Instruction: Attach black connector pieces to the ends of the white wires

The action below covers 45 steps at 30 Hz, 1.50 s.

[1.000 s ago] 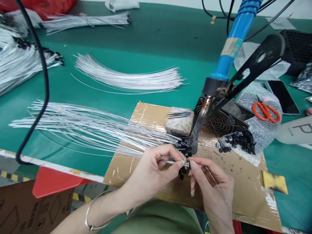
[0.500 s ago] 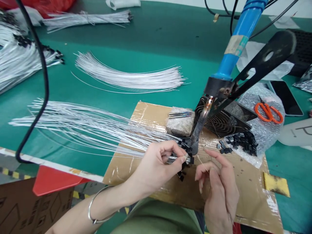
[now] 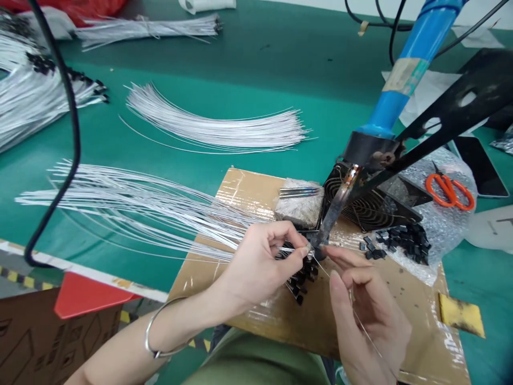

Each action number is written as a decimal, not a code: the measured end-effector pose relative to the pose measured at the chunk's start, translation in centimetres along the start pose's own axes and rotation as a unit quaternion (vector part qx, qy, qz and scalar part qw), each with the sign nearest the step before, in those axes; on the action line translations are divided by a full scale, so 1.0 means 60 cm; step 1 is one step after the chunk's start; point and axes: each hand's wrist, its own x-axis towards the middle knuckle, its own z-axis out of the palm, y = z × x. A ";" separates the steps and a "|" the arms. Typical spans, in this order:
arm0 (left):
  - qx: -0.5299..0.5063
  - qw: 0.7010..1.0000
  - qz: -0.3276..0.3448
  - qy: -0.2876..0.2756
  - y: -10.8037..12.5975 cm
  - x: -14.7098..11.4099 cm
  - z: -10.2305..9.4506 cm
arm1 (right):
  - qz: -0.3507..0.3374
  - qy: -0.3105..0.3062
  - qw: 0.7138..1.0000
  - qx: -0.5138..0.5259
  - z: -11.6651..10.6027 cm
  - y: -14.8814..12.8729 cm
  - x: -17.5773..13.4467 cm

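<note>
My left hand [image 3: 266, 256] is closed in a pinch over the end of a white wire, right beside the tip of a blue-handled soldering iron [image 3: 409, 80]. The small part at its fingertips is mostly hidden. My right hand [image 3: 371, 305] holds a thin strand of solder wire [image 3: 363, 326] between thumb and fingers. The strand runs up to the iron's tip and the left fingertips. Under the left hand lie several black connectors [image 3: 298, 286] on the ends of a spread of white wires [image 3: 160, 208], which reaches away to the left.
A metal bracket [image 3: 452, 128] holds the iron over a cardboard sheet [image 3: 224, 214]. Nearby are a black fan [image 3: 372, 198], loose black connectors [image 3: 412, 243], orange scissors [image 3: 449, 190] and a yellow sponge [image 3: 460, 315]. A black cable [image 3: 74, 117] hangs at left; another wire bundle [image 3: 216, 128] lies behind.
My right hand has brought the solder strand up and left to the iron's tip. The left fingertips have shifted slightly, closer to the tip. The view has moved a little.
</note>
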 end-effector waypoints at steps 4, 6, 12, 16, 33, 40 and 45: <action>0.006 1.000 0.000 0.006 0.003 0.004 -0.002 | -0.001 -0.004 1.000 0.012 0.002 -0.002 0.002; 0.005 1.000 0.004 0.009 0.005 0.005 -0.003 | 0.012 0.003 1.000 0.017 0.003 -0.005 0.005; -0.020 1.000 0.006 0.018 0.010 0.007 -0.001 | 0.025 0.002 0.999 0.048 0.000 -0.009 0.018; -0.030 0.999 0.011 0.018 0.011 0.007 0.000 | 0.034 0.015 0.998 0.043 0.002 -0.016 0.020; -0.018 0.999 0.018 0.022 0.013 0.005 -0.001 | 0.046 0.031 0.996 0.073 0.008 -0.024 0.016; -0.013 1.000 0.016 0.019 0.014 0.006 -0.003 | 0.052 0.035 0.995 0.074 0.009 -0.023 0.015; -0.009 1.000 0.015 0.022 0.013 0.006 -0.004 | 0.051 0.035 0.995 0.081 0.010 -0.023 0.016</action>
